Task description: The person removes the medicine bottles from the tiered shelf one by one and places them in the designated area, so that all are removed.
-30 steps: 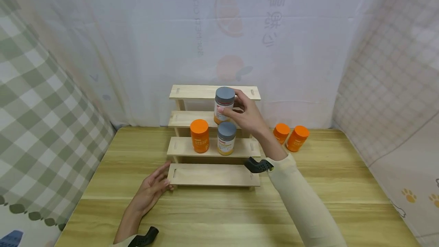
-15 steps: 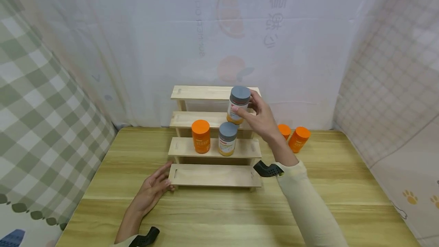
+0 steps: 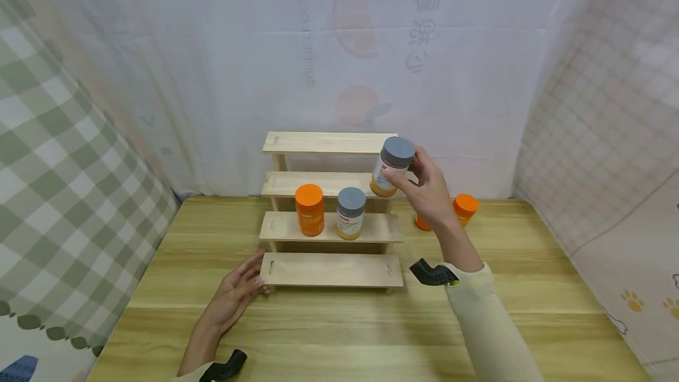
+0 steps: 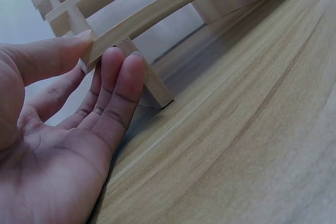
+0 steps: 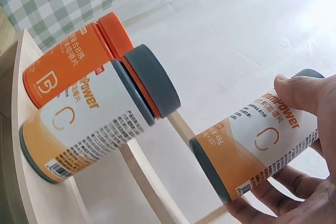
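Note:
My right hand (image 3: 432,196) holds a supplement bottle (image 3: 391,167) with a grey lid and a white-and-yellow label, thumb on the near side and fingers behind. The bottle tilts slightly, in front of the right end of the rack's upper steps. In the right wrist view its label (image 5: 262,135) shows a large C. My left hand (image 3: 233,296) grips the front left corner of the four-step wooden rack (image 3: 331,270), thumb on the lowest board (image 4: 126,27) and fingers at its leg. On the second step stand an orange bottle (image 3: 310,211) and another grey-lidded bottle (image 3: 350,214), side by side.
Two orange bottles stand on the table right of the rack; the right one (image 3: 465,208) shows its lid, and the left one (image 3: 422,224) is mostly behind my right hand. A white curtain (image 3: 239,75) hangs behind the wooden table (image 3: 339,335), with cloths at both sides.
My right hand has carried the grey-lidded bottle to the right, from the middle of the rack to its right end, tilting it a little. The left hand stays at the corner.

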{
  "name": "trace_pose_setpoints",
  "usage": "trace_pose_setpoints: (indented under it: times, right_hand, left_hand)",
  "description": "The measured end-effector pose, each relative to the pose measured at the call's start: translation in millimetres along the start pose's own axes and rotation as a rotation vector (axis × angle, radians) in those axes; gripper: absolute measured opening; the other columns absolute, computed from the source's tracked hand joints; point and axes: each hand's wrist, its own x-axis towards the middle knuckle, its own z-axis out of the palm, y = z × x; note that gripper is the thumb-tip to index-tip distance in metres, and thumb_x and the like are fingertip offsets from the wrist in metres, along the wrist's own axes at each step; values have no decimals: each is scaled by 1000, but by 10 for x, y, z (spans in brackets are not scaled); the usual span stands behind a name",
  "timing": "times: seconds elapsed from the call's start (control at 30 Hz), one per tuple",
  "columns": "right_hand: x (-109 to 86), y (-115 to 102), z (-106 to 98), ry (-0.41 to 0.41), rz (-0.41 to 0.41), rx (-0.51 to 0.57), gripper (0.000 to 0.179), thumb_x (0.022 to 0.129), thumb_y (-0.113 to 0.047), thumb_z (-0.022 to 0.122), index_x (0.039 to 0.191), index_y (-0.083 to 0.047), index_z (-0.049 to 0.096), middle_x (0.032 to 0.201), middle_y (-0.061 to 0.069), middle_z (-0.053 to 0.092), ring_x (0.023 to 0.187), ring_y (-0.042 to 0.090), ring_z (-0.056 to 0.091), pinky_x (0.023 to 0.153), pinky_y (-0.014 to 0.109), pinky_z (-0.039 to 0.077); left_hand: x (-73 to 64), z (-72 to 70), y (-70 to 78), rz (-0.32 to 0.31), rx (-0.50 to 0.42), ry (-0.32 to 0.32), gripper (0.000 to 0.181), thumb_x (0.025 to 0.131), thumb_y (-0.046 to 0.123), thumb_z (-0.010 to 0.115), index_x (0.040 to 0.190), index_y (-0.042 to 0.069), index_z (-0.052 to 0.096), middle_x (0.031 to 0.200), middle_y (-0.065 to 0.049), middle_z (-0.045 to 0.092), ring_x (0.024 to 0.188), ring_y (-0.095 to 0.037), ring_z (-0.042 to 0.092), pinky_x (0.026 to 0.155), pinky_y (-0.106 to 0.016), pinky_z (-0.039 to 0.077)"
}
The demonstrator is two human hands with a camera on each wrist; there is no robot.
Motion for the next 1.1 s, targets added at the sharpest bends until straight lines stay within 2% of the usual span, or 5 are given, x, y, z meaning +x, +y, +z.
trace_pose_setpoints:
  times: [0.23,0.47,0.77,1.1]
  right_hand:
    - [-139,15,-178,26,16,49,57,100,-15,67,152,-19,45,135,-4,58,128,14,53,105,24,47]
    - [-269,113,-366,72,5,90,56,99,-11,69,150,-15,47,134,-3,58,128,15,52,102,13,47]
    - [-427,284,-533,121,5,67,56,97,-7,69,149,-13,49,131,-4,60,123,14,54,97,12,49]
    - [-593,573,-630,150,43,0,57,96,-5,70,149,-12,50,130,-10,61,124,6,56,101,10,46]
  left_hand:
    - [-3,-16,-4,9,-17,-21,69,107,-3,44,164,0,5,138,-5,52,104,-13,63,91,-27,59]
    - [5,-20,-7,6,-4,-5,68,107,-2,44,164,0,7,136,-4,53,102,-12,62,90,-27,59]
    - [10,-7,-6,1,-7,8,68,107,-2,45,164,0,7,132,-3,53,101,-10,62,90,-26,59]
    - [-1,8,9,-9,-2,11,69,106,-2,45,164,0,7,133,-2,53,103,-10,63,90,-26,59]
